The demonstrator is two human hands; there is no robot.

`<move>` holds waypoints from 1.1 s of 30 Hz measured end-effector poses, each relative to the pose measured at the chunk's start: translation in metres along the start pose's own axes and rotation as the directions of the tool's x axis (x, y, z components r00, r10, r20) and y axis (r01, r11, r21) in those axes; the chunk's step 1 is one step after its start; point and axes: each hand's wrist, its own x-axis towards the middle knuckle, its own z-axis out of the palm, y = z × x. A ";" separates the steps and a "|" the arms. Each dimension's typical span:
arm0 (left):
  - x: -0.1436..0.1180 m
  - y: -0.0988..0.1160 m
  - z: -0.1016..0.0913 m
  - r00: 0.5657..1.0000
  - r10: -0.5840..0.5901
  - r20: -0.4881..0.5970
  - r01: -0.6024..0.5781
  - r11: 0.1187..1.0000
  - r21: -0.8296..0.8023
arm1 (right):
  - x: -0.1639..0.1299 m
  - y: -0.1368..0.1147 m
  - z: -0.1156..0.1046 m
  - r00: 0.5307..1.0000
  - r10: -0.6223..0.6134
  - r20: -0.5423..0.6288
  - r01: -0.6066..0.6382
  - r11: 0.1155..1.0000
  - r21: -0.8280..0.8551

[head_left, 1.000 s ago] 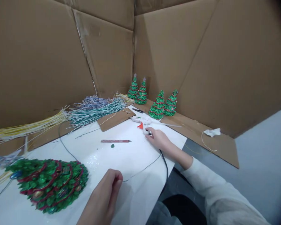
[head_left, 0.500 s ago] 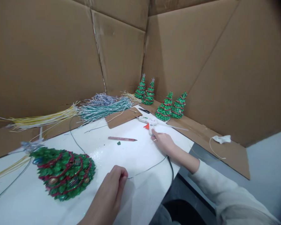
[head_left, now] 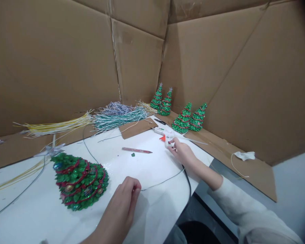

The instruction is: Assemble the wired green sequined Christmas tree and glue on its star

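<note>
My left hand (head_left: 120, 203) pinches the end of a thin grey-green wire (head_left: 164, 181) just above the white table (head_left: 117, 223). The wire curves right, passing below my right wrist. With bent fingers, my right hand (head_left: 183, 153) grips the handle end of a white glue gun (head_left: 168, 138) with an orange trigger, lying on its side; a small red switch shows on the handle. A large green Christmas tree ornament (head_left: 81, 183) with red garlands lies tilted on the table, left of my left hand. A silvery star (head_left: 49, 150) is by its tip.
Small Christmas trees (head_left: 181, 118) stand along the cardboard wall. Bundles of yellow wires (head_left: 61, 126) and green wires (head_left: 119, 118) lie at the back. A pencil-shaped stick (head_left: 136, 150), a green scrap (head_left: 133, 154) and a black pen-like tool (head_left: 160, 121) are on the table. A black cord (head_left: 188, 184) hangs over the edge.
The view has shifted slightly, so things appear farther right. My right fingers have changed position on the glue gun handle, uncovering the red switch. My left hand still pinches the wire.
</note>
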 end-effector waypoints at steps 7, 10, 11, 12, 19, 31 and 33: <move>0.006 0.010 -0.025 0.821 0.461 -0.338 -0.290 0.845 0.449 | -0.028 -0.066 -0.051 0.844 -0.507 0.173 0.251 0.661 0.707; 0.004 0.014 -0.036 0.734 0.571 -0.366 -0.292 0.753 0.590 | -0.029 -0.103 -0.047 0.717 -0.668 0.198 0.167 0.441 0.882; 0.003 0.014 -0.041 0.723 0.582 -0.372 -0.282 0.740 0.610 | -0.028 -0.113 -0.044 0.692 -0.694 0.199 0.114 0.378 0.919; 0.001 0.013 -0.046 0.719 0.583 -0.378 -0.271 0.736 0.621 | -0.026 -0.123 -0.041 0.670 -0.716 0.193 0.066 0.317 0.946; -0.015 -0.010 -0.074 0.731 0.547 -0.408 -0.161 0.720 0.675 | -0.014 -0.156 -0.032 0.675 -0.736 -0.053 0.342 0.248 0.906; -0.025 -0.027 -0.081 0.666 0.385 -0.638 0.076 0.817 0.572 | 0.009 -0.166 -0.042 0.510 -0.713 -0.481 0.824 0.246 0.510; -0.026 -0.040 -0.078 0.648 0.287 -0.706 0.146 0.862 0.485 | 0.018 -0.168 -0.044 0.491 -0.714 -0.500 0.847 0.255 0.467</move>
